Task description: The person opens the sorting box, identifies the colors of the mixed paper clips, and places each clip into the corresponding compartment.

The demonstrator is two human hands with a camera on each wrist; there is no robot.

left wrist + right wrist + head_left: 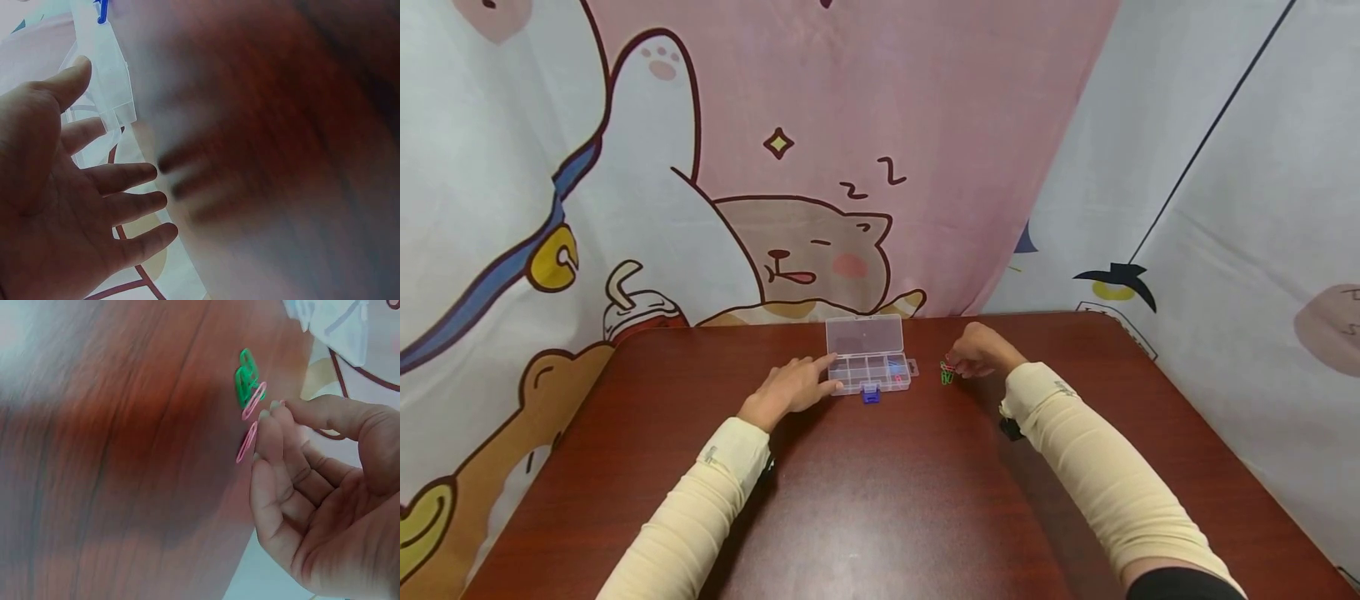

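Note:
A clear plastic divided box point(850, 387) lies on the table with its lid point(865, 335) raised at the back. My left hand point(790, 385) has its fingers spread, with index finger and thumb at the box's left end. To the right of the box, my right hand point(977, 350) brings thumb and index fingertips together, and a tiny bit of a pink paper clip point(282, 401) shows between them. Just beside these fingertips are green paper clips point(245, 378) and a pink paper clip point(249, 442) on the table. Another pink one overlaps the green ones in the right wrist view.
Small blue pieces point(895, 365) and a pink piece point(897, 378) lie in the box's right-hand compartments. A blue latch point(871, 395) sticks out at its front. The brown table point(865, 500) ends at a cartoon-printed cloth point(985, 167) behind.

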